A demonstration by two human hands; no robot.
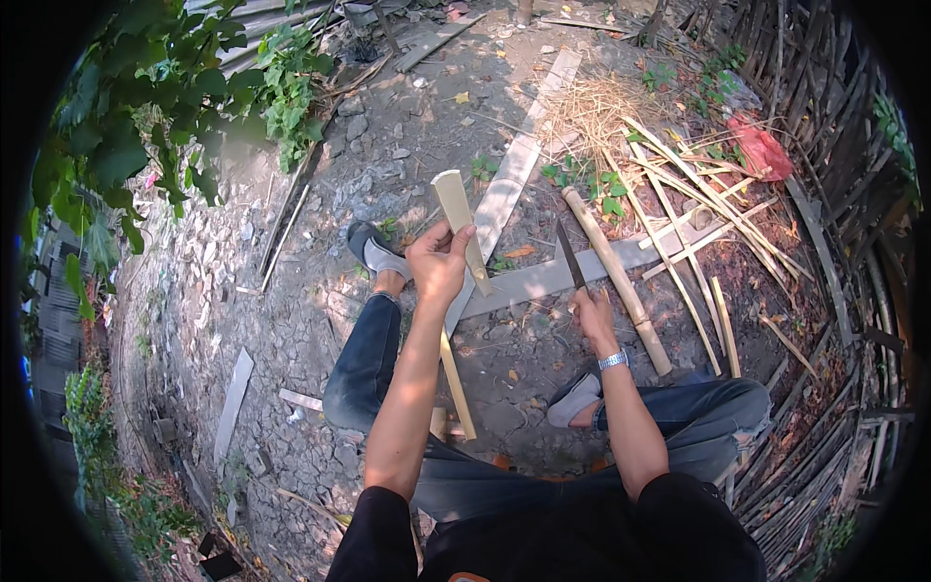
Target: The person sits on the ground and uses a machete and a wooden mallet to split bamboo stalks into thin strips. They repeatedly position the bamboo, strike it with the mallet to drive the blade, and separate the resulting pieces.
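Note:
My left hand (438,260) is closed round a pale split bamboo piece (452,199), held up at a tilt with its wide curved end at the top. In my right hand (593,315) is the handle of a knife (569,255), its dark blade pointing up and away from me. The blade and the bamboo piece are apart. Just right of the knife, a round bamboo pole (613,274) lies on the ground. Below my left hand a narrow bamboo strip (454,386) slants down between my legs.
Grey boards (548,281) cross the ground ahead. Split bamboo strips (693,209) lie in a loose pile at the right, near straw shavings (601,107) and a red plastic bag (758,147). A stick fence (834,87) borders the right; leafy branches (126,116) hang at upper left.

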